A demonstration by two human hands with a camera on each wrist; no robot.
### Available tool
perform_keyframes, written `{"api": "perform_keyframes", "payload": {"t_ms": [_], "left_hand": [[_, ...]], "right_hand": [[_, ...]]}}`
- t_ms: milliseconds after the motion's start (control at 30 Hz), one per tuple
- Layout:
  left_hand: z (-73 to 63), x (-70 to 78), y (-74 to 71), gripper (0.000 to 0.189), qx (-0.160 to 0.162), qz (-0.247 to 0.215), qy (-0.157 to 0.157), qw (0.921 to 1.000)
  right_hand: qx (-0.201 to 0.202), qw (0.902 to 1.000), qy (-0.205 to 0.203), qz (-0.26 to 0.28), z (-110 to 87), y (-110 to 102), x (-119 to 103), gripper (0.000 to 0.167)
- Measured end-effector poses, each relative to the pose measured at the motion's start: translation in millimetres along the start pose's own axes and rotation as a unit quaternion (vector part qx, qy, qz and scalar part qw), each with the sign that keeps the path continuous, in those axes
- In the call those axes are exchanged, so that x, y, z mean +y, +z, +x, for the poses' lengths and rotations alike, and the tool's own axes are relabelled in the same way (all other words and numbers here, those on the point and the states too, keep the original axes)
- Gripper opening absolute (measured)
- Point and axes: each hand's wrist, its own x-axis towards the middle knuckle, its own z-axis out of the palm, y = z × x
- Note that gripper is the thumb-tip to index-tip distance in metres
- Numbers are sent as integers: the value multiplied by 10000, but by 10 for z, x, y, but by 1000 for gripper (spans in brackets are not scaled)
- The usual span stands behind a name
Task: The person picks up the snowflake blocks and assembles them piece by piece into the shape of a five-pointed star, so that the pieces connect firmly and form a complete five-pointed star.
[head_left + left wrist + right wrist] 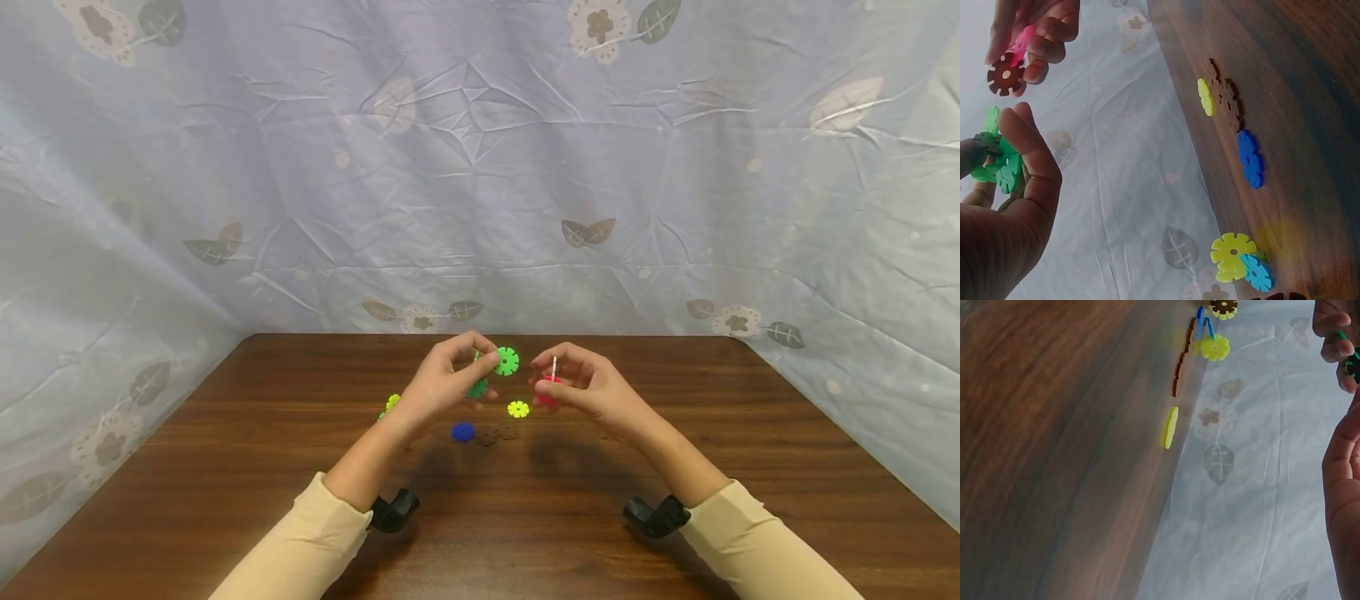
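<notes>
My left hand (448, 377) pinches a cluster of joined green notched plastic discs (508, 356), raised over the table. Facing it at the same height, my right hand (588, 385) pinches a pink notched disc (548, 394). Joined to the pink one is a second disc (997, 75), dark reddish-brown in the left wrist view and seen edge-on from the head. A small gap separates the two held groups. In the right wrist view the fingers hide what the right hand holds.
On the wooden table (247, 467) lie a yellow disc (513, 412), brown discs (487, 438) and a blue disc (462, 432). Further left are yellow discs (1225, 247) with a light blue disc (1259, 273). A patterned cloth (480, 208) hangs behind the table.
</notes>
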Motion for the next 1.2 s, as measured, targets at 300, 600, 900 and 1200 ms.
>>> {"api": "perform_keyframes", "payload": {"t_ms": [300,600,900,1200], "left_hand": [[5,-8,13,22,-68,50,289,9995],[12,-16,30,17,-236,49,344,9991],[11,-17,33,15,-338,131,455,9983],[3,-25,33,13,-530,-194,446,9974]], "right_hand": [[-154,9997,-120,-122,2,1,-27,39],[-141,9998,22,-158,-14,11,-59,37],[-111,9995,78,-274,2,33,-78,35],[-65,9996,61,-282,-2,73,-79,33]]}}
